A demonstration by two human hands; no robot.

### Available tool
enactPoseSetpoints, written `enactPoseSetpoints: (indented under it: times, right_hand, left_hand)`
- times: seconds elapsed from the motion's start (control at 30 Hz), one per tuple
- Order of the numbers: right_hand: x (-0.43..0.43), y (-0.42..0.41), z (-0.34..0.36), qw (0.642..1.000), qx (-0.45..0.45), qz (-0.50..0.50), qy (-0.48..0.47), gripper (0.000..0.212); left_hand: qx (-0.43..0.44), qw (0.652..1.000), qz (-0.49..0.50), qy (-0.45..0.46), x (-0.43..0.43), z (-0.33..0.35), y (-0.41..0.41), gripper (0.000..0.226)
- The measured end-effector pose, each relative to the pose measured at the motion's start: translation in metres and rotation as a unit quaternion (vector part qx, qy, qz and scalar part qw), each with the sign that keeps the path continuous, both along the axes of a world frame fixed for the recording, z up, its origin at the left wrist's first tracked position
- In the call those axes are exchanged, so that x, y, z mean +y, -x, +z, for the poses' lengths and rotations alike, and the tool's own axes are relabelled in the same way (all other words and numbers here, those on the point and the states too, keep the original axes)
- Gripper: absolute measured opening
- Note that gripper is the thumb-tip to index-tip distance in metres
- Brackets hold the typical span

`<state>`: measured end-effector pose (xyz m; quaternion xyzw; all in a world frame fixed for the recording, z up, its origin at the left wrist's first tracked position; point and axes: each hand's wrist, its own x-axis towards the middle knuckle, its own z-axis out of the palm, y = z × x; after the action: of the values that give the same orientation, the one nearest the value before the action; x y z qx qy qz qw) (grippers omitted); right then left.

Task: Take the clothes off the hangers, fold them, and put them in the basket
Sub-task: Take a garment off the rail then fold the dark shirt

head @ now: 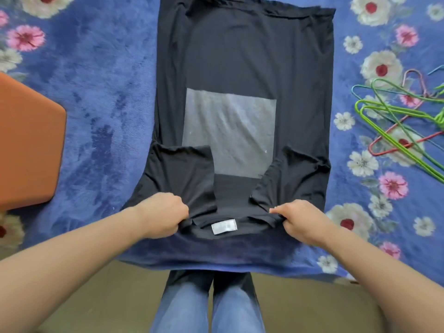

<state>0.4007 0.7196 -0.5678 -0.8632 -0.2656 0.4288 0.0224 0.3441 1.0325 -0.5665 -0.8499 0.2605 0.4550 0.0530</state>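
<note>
Bare arms, what I can see: left forearm [79, 255], right forearm [374, 267], skin uncovered to the wrists. Left hand [165, 213] and right hand [302, 219] bare too. Legs in blue denim jeans [182, 306], mid-blue, paler faded wash lower down, much darker at the upper end.

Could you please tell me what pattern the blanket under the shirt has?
The blanket is blue with pink and white flowers, seen in the head view.
</note>
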Motion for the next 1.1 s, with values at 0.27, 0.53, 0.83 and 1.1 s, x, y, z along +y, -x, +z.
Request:
enactPoseSetpoints:
  times: [0.27, 0.53, 0.83, 1.1]
  right_hand:
    - [-0.009, 0.029, 0.004, 0.974, 0.156, -0.159, -0.038, 0.029]
    - [0.020, -0.053, -0.025, 0.931, 0.069, -0.352, -0.072, 0.019]
    - [0.063, -0.215, -0.031, 0.921, -0.097, -0.363, -0.107, 0.038]
    - [0.056, -0.354, -0.062, 0.866, -0.255, -0.413, -0.121, 0.048]
  left_hand:
    - [0.183, 0.969, 0.155, 0.061, -0.002, -0.017, 0.058, 0.040]
    - [0.088, 0.863, 0.474, 0.152, -0.005, -0.038, -0.036, 0.029]
    - [-0.241, 0.791, 0.541, 0.151, 0.021, -0.046, -0.222, 0.025]
    - [-0.375, 0.700, 0.598, 0.108, 0.077, -0.068, -0.344, 0.040]
